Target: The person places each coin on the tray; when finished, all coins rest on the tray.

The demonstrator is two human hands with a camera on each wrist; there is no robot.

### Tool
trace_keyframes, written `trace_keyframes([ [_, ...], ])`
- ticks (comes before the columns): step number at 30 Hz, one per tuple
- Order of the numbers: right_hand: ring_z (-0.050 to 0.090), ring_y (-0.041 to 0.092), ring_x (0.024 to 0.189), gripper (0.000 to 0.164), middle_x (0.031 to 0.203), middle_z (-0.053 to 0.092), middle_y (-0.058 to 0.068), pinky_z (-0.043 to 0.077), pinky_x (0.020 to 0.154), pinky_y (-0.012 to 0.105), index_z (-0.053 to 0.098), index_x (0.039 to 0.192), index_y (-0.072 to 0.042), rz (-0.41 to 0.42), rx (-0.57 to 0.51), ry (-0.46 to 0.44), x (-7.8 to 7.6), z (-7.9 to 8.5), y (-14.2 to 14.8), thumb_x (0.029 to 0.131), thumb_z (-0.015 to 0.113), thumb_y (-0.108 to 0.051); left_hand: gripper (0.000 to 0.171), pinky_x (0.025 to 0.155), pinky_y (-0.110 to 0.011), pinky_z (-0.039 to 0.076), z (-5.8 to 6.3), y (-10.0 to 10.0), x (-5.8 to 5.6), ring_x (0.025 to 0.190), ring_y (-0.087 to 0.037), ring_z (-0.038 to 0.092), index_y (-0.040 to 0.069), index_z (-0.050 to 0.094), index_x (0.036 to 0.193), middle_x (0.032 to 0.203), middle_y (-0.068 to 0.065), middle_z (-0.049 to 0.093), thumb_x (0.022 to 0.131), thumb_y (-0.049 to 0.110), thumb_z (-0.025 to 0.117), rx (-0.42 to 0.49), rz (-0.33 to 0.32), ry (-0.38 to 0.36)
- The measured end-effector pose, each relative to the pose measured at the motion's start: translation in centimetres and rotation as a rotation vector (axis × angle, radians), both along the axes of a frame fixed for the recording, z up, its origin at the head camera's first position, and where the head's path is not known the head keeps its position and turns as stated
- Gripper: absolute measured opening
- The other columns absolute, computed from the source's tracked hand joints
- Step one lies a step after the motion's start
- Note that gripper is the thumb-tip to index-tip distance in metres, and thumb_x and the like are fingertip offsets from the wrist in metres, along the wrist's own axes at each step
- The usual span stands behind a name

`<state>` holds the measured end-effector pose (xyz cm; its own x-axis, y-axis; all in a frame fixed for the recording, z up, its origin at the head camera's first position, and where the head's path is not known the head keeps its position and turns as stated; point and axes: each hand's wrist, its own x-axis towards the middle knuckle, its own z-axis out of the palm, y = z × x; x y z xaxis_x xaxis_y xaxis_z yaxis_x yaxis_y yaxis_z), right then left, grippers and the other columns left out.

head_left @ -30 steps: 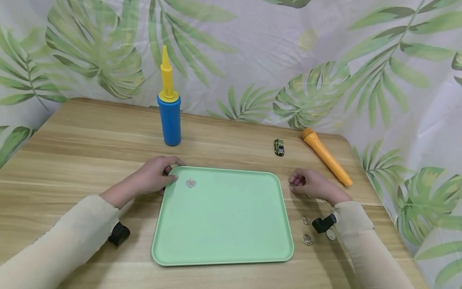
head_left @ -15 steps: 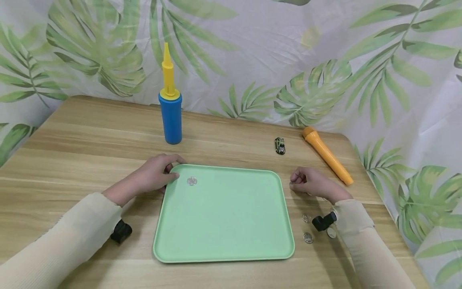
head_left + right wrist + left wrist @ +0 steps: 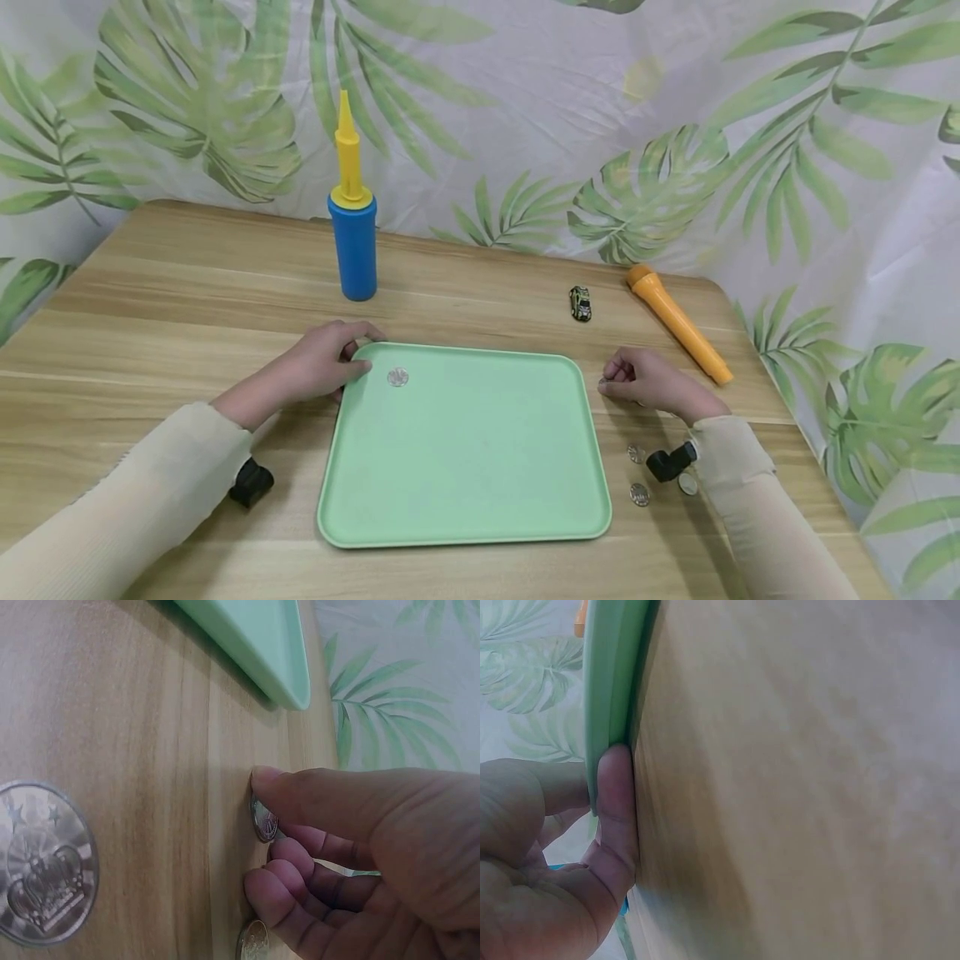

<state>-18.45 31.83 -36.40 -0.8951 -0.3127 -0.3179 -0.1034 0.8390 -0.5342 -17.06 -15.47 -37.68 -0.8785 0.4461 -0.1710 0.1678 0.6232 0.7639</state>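
A light green tray (image 3: 480,450) lies flat on the table, with one silver coin (image 3: 398,377) in its far left corner. My left hand (image 3: 324,365) grips that corner; in the left wrist view its thumb and fingers (image 3: 616,787) lie on either side of the rim. Beyond the tray's right side, my right hand (image 3: 645,383) pinches a silver coin (image 3: 265,821) just off the wood, between thumb and fingers. Another coin (image 3: 253,941) lies beneath its curled fingers. Closer to the right wrist camera is a coin stamped with a crown (image 3: 46,862).
Several loose coins, one of them a coin (image 3: 639,495) near the tray's right edge, lie under my right forearm. A blue and yellow hand pump (image 3: 356,242) stands at the back. A toy car (image 3: 580,303) and an orange toy microphone (image 3: 678,325) lie behind my right hand.
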Motion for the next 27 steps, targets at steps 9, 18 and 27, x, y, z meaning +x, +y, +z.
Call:
trace_keyframes([
  [9, 0.053, 0.015, 0.078, 0.021, 0.088, 0.064, 0.005, 0.047, 0.067, 0.023, 0.067, 0.102, -0.002, -0.038, 0.031, 0.016, 0.05, 0.07, -0.24, 0.096, 0.076, -0.02, 0.042, 0.052, -0.029, 0.058, 0.3, 0.15, 0.17, 0.057, -0.014, 0.06, -0.003, 0.056, 0.142, 0.085, -0.013, 0.059, 0.101, 0.001, 0.063, -0.005, 0.003, 0.008],
  [18, 0.054, 0.015, 0.079, 0.025, 0.087, 0.064, 0.005, 0.048, 0.067, 0.025, 0.067, 0.102, 0.0, -0.058, 0.055, 0.016, 0.09, 0.48, -0.53, 0.095, 0.078, -0.022, 0.043, 0.051, -0.03, 0.058, 0.46, 0.23, 0.19, 0.056, -0.015, 0.06, -0.004, 0.055, 0.143, 0.084, -0.012, 0.058, 0.101, 0.001, 0.062, -0.01, 0.005, 0.007],
  [27, 0.054, 0.015, 0.078, 0.029, 0.087, 0.064, 0.006, 0.048, 0.066, 0.027, 0.067, 0.101, 0.0, -0.055, 0.068, 0.013, 0.24, 0.63, -0.59, 0.095, 0.078, -0.026, 0.041, 0.051, -0.03, 0.058, 0.2, 0.26, 0.17, 0.057, -0.015, 0.06, -0.003, 0.056, 0.142, 0.084, -0.012, 0.058, 0.101, 0.001, 0.062, -0.015, 0.012, 0.015],
])
